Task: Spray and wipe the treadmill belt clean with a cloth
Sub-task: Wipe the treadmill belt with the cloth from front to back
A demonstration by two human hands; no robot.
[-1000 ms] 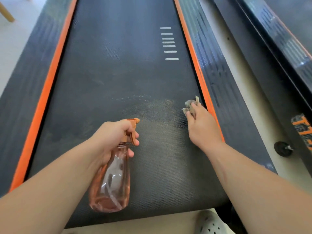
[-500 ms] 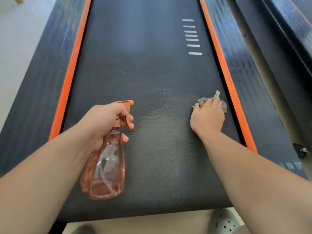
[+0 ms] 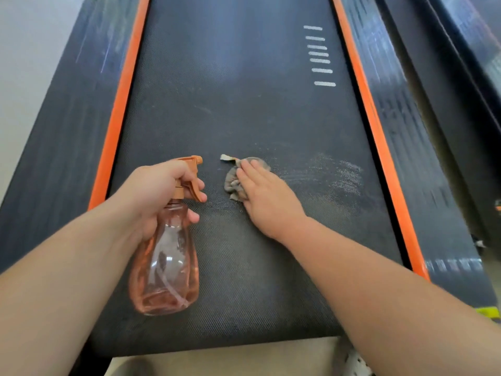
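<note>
Treadmill belt (image 3: pixel 244 104): black and textured, stretching away from the person; bare belt is lying ahead of both hands, and its near end is running across the bottom of the view.
Side rails (image 3: pixel 67 131): dark, flanking the belt on both sides.
Orange strips (image 3: pixel 374 126): bordering each long edge of the belt, between belt and rail.
Wet streaks (image 3: pixel 339 177): glistening on the belt between the cloth and the right strip.
Spray bottle (image 3: pixel 165 267): clear pink, hanging tilted over the belt's left half, nozzle pointing away.
Left hand (image 3: pixel 157 191): fingers wrapping the bottle's neck, two resting on the trigger.
Right hand (image 3: pixel 268 199): reaching to mid-belt, fingers lying straight and flat, pressing the cloth down.
Cloth (image 3: pixel 233 180): grey, crumpled, sitting on the belt's middle under the right fingertips, just beside the nozzle.
White marks (image 3: pixel 320 55): short bars stacking near the far right edge.
</note>
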